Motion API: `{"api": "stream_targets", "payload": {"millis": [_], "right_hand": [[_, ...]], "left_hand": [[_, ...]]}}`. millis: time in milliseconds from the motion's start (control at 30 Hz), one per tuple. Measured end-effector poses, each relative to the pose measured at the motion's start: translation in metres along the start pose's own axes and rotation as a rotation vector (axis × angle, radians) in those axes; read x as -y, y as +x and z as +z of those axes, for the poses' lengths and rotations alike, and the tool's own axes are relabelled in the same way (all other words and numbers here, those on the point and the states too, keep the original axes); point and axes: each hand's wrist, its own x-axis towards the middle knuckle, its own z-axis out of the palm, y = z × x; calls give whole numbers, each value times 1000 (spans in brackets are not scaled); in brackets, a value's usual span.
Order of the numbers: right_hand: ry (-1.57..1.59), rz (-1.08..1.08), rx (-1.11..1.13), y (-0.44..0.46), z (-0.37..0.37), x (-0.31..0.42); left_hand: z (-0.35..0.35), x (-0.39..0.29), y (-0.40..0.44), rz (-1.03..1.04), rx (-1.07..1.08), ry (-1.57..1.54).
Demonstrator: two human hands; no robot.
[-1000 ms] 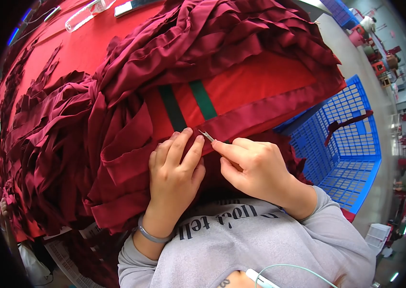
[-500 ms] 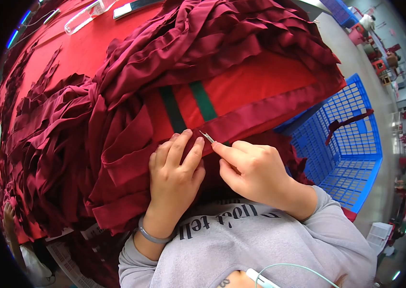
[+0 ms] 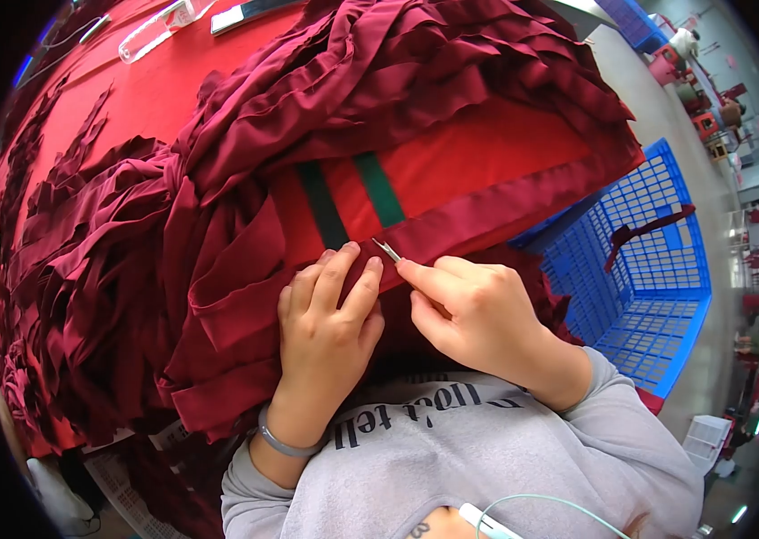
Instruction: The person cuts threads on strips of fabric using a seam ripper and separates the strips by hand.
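Note:
A long maroon fabric strip (image 3: 487, 208) lies along the edge of the red-covered table. My left hand (image 3: 330, 301) rests on the strip, palm down, with its fingers spread and lying against the cloth. Just to its right, my right hand (image 3: 483, 314) is closed on a small silver metal tool (image 3: 387, 251) with two thin, slightly parted tips. Those tips point up and left over the strip, close to my left index fingertip. Most of the tool is hidden in my fingers, so I cannot tell whether it is tweezers or snips. A dark green stripe (image 3: 321, 202) and a brighter green stripe (image 3: 379, 189) run across the red surface beyond.
Heaps of maroon strips (image 3: 101, 269) cover the left and the far side (image 3: 379, 72). A blue plastic basket (image 3: 658, 269) stands at the right with a maroon scrap (image 3: 644, 232) over it. A clear bottle (image 3: 155, 31) and a phone-like device (image 3: 249, 13) lie at the back.
The tool in my right hand has shifted very slightly, its two tips staying near my left fingertips. My left hand has not visibly moved.

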Motion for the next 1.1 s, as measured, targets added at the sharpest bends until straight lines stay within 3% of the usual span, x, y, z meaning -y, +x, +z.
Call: {"api": "stream_targets", "payload": {"millis": [133, 433, 533, 667, 933, 1100], "right_hand": [[10, 33, -172, 10, 9, -4], [18, 12, 86, 1, -10, 1], [-42, 6, 41, 10, -3, 0], [137, -64, -255, 25, 7, -5], [46, -82, 67, 52, 19, -15], [-22, -109, 46, 54, 28, -19]], "left_hand": [[-2, 2, 0, 5, 1, -19], [0, 1, -1, -3, 0, -17], [-1, 2, -1, 3, 4, -18], [-2, 1, -1, -8, 10, -21], [-1, 3, -2, 5, -26, -48], [-1, 4, -2, 6, -30, -68]]}}
